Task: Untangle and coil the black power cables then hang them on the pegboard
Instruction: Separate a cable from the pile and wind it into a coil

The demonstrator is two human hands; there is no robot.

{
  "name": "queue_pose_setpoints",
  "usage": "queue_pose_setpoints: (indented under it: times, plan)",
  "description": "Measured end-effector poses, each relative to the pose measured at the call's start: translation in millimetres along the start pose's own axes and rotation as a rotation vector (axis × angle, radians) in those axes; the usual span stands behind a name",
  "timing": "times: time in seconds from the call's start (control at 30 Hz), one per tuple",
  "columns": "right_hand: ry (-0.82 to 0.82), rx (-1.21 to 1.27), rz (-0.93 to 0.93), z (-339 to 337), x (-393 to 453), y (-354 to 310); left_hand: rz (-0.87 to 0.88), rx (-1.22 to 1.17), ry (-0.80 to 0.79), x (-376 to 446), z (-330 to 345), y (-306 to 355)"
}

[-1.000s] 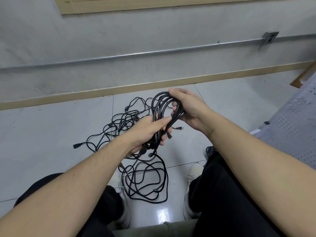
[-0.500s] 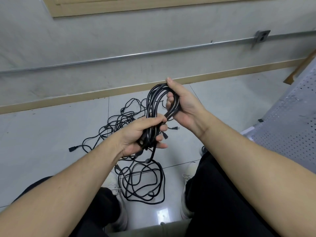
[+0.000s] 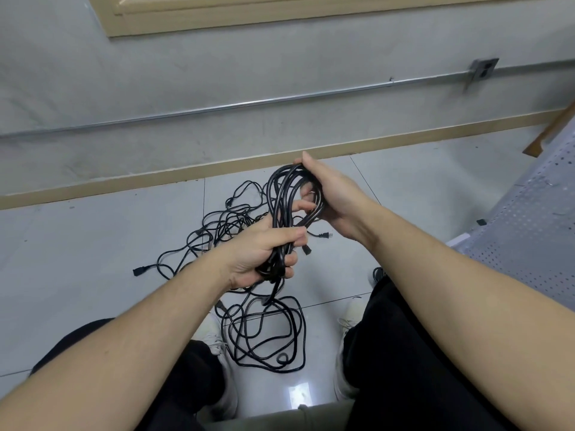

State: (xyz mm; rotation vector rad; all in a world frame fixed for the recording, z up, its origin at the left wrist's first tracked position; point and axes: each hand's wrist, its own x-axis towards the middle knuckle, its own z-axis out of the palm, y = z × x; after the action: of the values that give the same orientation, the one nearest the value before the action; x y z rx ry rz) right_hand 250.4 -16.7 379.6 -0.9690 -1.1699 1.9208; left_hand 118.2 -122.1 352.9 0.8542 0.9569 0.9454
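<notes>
The left hand (image 3: 264, 253) grips the lower end of the coiled cable (image 3: 287, 209), fingers curled tight around the bundled strands; the right hand (image 3: 329, 197) cups the top loop, fingers hooked through it. More black cables (image 3: 249, 331) lie tangled on the floor (image 3: 93, 244) below. To coil well, keep loops equal, feed slack gently, and avoid dragging knots tighter.

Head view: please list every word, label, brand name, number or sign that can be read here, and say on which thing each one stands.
None: no text can be read in this view.
Coiled black power cable, held by the left hand and the right hand: no legible marking.
Tangled cables on the floor: no visible print.
Wall outlet box: too small and blurred to read.
Perforated pegboard panel: holes only.
</notes>
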Motion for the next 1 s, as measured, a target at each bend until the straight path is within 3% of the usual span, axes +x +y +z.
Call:
queue_pose_setpoints:
  times: [0.2,0.4,0.53,0.67,0.87,1.0]
  plan:
    - [-0.028,-0.082,0.058,-0.2,3.3,7.3,0.086,0.0,0.074,3.7,-4.0,6.3]
    - [-0.122,-0.269,0.236,-8.1,5.8,17.6,0.219,-0.091,0.17,7.2,-12.9,12.5]
    - [-0.389,-0.564,0.329,-3.0,-0.7,29.4,0.353,-0.271,0.419,14.9,-21.3,20.6]
    - [-0.559,-0.901,0.224,9.6,-11.4,38.9,0.432,-0.422,0.643,21.4,-29.9,25.0]
    - [-0.499,-0.782,0.154,16.1,-5.7,43.1,0.483,-0.323,1.011,25.0,-44.0,27.0]
    - [-0.453,-0.995,0.003,10.4,-2.2,39.1,0.488,-0.085,1.232,26.8,-53.1,22.8]
